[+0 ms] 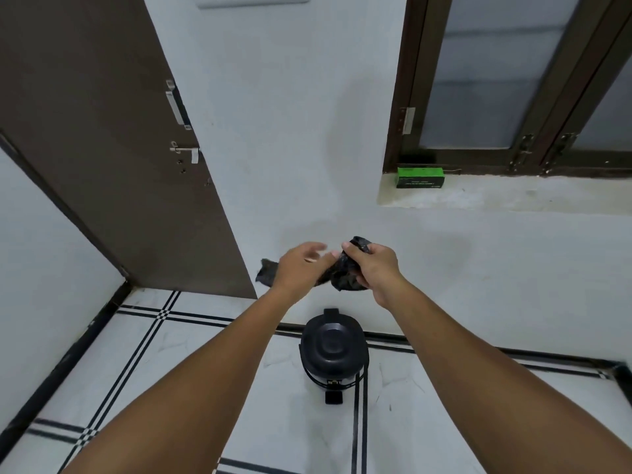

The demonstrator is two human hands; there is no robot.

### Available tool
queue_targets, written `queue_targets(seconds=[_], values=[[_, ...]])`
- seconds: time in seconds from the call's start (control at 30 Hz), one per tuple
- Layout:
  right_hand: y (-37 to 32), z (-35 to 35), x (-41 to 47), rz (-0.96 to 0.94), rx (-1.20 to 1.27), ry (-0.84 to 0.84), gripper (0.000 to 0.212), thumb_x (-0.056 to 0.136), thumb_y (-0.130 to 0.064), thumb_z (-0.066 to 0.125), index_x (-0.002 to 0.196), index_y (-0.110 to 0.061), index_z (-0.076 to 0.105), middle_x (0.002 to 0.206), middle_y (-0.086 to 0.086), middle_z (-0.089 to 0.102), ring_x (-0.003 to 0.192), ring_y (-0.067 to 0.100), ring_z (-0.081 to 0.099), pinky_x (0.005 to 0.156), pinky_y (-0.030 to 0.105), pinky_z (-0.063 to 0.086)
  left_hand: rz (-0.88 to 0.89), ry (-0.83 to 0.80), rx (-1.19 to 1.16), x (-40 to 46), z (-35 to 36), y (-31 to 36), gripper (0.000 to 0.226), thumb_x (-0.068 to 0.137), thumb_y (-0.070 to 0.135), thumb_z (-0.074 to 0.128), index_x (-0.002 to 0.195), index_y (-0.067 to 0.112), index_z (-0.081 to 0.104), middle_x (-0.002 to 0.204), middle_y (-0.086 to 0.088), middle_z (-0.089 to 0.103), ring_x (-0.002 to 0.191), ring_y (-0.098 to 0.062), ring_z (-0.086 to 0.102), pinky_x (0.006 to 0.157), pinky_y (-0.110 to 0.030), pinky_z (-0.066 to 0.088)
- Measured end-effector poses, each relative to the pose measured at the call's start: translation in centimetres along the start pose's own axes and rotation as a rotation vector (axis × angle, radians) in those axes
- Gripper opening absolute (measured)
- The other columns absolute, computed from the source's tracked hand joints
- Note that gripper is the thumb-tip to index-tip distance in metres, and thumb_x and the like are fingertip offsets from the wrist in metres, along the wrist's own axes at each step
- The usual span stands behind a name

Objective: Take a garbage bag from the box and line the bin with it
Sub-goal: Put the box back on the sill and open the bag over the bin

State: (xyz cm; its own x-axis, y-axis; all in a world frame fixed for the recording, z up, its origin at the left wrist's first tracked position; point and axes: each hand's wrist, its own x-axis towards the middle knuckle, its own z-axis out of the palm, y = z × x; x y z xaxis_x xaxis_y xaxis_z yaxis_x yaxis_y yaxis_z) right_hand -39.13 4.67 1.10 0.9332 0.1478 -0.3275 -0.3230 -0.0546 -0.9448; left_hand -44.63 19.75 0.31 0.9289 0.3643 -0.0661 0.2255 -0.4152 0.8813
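Right now I have the garbage bag (343, 277) out of the box (420, 177) and bunched up, held in the air above the bin (333, 350). My right hand (376, 265) has its fingers (349, 249) closed round the crumpled end, while my left hand (301, 268) sits with fingers loosely spread against the bag's other stretch, a tail poking out past the wrist. I judge this as the unfolding step. Next I need to find the mouth, shake it open, and lift the bin's lid, which is shut. The bin stands on a white tiled floor (171, 354) with black lines, near a brown door (102, 131); the green box rests on the window ledge (513, 196).
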Motion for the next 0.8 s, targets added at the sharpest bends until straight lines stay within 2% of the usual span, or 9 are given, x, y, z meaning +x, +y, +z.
queue_targets(seconds=[0.03,0.1,0.23,0.33,0.5,0.6,0.67,0.73,0.8], values=[[0.0,0.0,0.0,0.005,-0.006,-0.004,0.029,0.089,-0.037,0.078,0.085,-0.012,0.063,0.079,0.003,0.066,0.067,0.015,0.06,0.056,0.022,0.051,-0.032,-0.134,-0.08,-0.3,0.1,0.3,0.04,0.091,0.047,0.072,0.118,0.018,0.073,0.098,0.004,0.071,0.093,-0.016,0.066,0.074,-0.025,0.055],[0.0,0.0,-0.1,0.019,-0.015,-0.02,0.032,0.087,-0.042,0.078,0.085,-0.013,0.063,0.08,0.003,0.066,0.071,0.017,0.059,0.061,0.025,0.052,-0.089,-0.224,-0.162,-0.4,0.5,0.7,0.026,0.095,0.03,0.071,0.105,0.007,0.076,0.086,-0.002,0.071,0.081,-0.017,0.066,0.075,-0.034,0.062],[-0.1,-0.6,-0.3,-0.004,-0.014,-0.028,0.039,0.083,-0.048,0.08,0.079,-0.015,0.062,0.073,0.005,0.061,0.06,0.015,0.051,0.055,0.026,0.048,-0.205,-0.175,-0.406,-0.6,1.3,1.4,0.028,0.101,0.027,0.063,0.11,0.003,0.073,0.102,-0.012,0.077,0.086,-0.019,0.074,0.067,-0.025,0.061],[-0.2,-1.6,-0.3,-0.006,-0.004,-0.011,0.042,0.081,-0.053,0.081,0.081,-0.014,0.063,0.07,0.006,0.058,0.051,0.014,0.046,0.046,0.023,0.044,-0.282,-0.146,-0.572,-0.5,1.4,1.9,0.026,0.103,0.027,0.06,0.115,0.007,0.071,0.11,-0.014,0.075,0.088,-0.023,0.076,0.069,-0.027,0.061],[0.0,-3.7,0.1,0.03,-0.021,0.024,0.042,0.085,-0.048,0.079,0.082,-0.011,0.06,0.066,0.006,0.052,0.048,0.015,0.043,0.04,0.022,0.037,-0.46,0.131,-0.74,0.4,2.4,2.4,0.014,0.103,0.02,0.057,0.105,0.011,0.067,0.101,-0.008,0.067,0.079,-0.02,0.063,0.069,-0.028,0.063],[0.8,-4.9,1.0,0.157,-0.132,0.059,0.037,0.087,-0.042,0.078,0.083,-0.011,0.057,0.077,0.006,0.056,0.059,0.018,0.05,0.045,0.024,0.041,-0.505,0.204,-0.908,0.9,2.8,2.5,0.021,0.105,0.015,0.052,0.117,0.002,0.064,0.11,-0.015,0.072,0.089,-0.025,0.073,0.066,-0.03,0.063],[1.7,-5.2,1.7,0.142,-0.366,0.105,0.035,0.087,-0.038,0.077,0.092,-0.011,0.054,0.093,0.009,0.056,0.072,0.022,0.053,0.054,0.029,0.045,-0.486,0.178,-0.939,0.8,3.2,2.6,0.024,0.106,0.014,0.049,0.12,-0.002,0.062,0.11,-0.019,0.075,0.094,-0.03,0.076,0.073,-0.034,0.064],[2.2,-5.1,1.6,-0.043,-0.58,0.204,0.043,0.089,-0.037,0.072,0.119,-0.014,0.051,0.112,0.006,0.054,0.098,0.026,0.057,0.071,0.033,0.045,-0.441,0.124,-0.839,0.5,3.6,2.8,0.023,0.106,0.017,0.051,0.114,0.001,0.065,0.105,-0.017,0.077,0.093,-0.029,0.078,0.081,-0.036,0.064],[1.9,-4.9,1.1,-0.234,-0.498,0.162,0.053,0.095,-0.043,0.065,0.139,-0.019,0.047,0.124,0.004,0.059,0.116,0.024,0.057,0.086,0.031,0.044,-0.389,0.059,-0.753,0.3,3.9,3.0,0.02,0.105,0.022,0.056,0.107,0.005,0.066,0.103,-0.016,0.078,0.093,-0.027,0.078,0.081,-0.035,0.064]])
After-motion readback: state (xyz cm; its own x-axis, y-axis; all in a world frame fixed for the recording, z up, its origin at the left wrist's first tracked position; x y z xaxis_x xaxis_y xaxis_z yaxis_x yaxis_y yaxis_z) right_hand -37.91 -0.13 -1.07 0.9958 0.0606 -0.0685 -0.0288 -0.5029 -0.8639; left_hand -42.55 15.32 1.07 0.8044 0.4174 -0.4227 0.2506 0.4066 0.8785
